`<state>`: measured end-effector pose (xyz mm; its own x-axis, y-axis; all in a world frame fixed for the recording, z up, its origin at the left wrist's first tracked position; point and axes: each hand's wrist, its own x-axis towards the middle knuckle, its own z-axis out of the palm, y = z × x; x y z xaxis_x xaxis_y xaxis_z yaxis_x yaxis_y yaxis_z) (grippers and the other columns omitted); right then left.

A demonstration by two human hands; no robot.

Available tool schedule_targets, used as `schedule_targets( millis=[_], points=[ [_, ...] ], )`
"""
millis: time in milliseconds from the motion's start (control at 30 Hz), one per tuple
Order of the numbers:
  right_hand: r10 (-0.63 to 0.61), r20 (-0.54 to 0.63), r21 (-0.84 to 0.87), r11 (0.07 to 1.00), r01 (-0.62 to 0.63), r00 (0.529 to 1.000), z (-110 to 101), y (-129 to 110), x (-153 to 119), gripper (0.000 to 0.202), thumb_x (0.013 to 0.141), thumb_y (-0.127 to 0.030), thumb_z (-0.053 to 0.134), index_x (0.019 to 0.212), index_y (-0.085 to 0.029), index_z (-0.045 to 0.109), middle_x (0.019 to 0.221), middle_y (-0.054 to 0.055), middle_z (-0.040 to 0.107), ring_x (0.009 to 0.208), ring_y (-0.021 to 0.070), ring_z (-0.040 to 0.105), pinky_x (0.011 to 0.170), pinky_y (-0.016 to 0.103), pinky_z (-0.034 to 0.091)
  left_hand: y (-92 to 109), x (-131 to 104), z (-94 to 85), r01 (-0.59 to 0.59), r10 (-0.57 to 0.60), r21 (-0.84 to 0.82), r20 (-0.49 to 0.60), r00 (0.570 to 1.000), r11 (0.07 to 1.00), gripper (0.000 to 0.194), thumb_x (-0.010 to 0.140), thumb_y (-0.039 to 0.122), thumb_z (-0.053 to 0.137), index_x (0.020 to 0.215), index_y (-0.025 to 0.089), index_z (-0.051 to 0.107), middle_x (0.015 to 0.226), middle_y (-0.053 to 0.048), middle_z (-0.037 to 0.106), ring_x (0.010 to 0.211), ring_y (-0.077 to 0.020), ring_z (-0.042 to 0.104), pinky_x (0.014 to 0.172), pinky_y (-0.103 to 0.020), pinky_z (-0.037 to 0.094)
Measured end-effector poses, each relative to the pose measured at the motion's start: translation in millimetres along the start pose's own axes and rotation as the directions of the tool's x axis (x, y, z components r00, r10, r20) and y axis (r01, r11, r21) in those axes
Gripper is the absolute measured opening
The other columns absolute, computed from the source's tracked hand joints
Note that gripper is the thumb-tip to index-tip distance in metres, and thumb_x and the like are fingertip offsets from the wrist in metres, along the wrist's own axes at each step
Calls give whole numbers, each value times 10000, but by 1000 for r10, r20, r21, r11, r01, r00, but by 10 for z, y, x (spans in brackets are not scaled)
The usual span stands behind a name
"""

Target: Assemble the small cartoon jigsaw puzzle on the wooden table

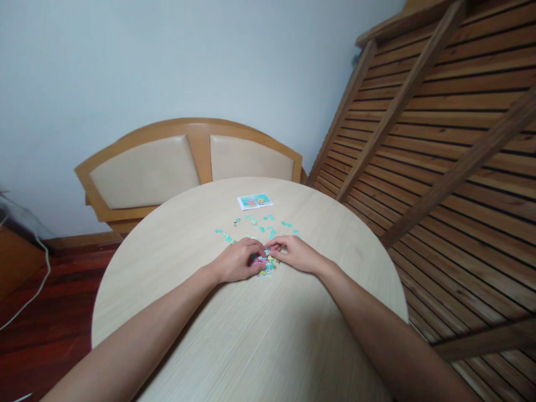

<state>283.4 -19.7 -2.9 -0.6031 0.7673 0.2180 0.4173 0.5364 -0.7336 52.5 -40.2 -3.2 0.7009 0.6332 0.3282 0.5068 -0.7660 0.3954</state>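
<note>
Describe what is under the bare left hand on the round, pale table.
A pink, yellow and teal jigsaw patch partly shows, reaching out from under the left hand; whatever the hand covers cannot be seen.

Round table [176,245]: bare passage left of left hand [238,259], right of right hand [299,254]. Straight ahead, scattered jigsaw pieces [262,229], then picture card [255,201]. Between hands, tight; joined puzzle section [268,267] underneath. Slatted wooden panel [439,139] blocks beyond right edge, padded headboard [144,167] beyond far edge.
</note>
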Motion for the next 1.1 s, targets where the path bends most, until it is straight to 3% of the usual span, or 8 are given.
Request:
schedule_targets(
  millis=[933, 1000, 1100],
  points=[
    [22, -59, 16, 1000, -21, 998, -29, 11, 3, 227, 891, -316, 609, 948, -154, 757, 864, 52, 748, 790, 173, 644, 756, 280, 492, 25, 0, -3, -29, 28, -25, -41, 999, 999, 159, 916, 317, 610, 1030, 221, 664, 1075, -76, 694, 1059, -232, 620, 999, -383, 451],
    [40, -89, 64, 997, -35, 995, -23, -18, 11, 237, 887, -340, 615, 930, -150, 749, 866, 53, 745, 796, 174, 643, 760, 280, 489, 40, 23, 26, -13, 10, -38, -87, 996, 999, 156, 926, 330, 605, 1016, 220, 670, 1070, -70, 696, 1063, -233, 612, 1007, -389, 436],
    [75, -112, 168, 984, -55, 991, -7, -66, 27, 262, 879, -377, 622, 912, -139, 726, 852, 55, 734, 782, 172, 640, 749, 283, 493, 76, 74, 90, 91, -110, -125, -154, 982, 988, 157, 931, 343, 591, 948, 213, 680, 1004, -57, 708, 1000, -231, 618, 964, -382, 447]
  ],
)
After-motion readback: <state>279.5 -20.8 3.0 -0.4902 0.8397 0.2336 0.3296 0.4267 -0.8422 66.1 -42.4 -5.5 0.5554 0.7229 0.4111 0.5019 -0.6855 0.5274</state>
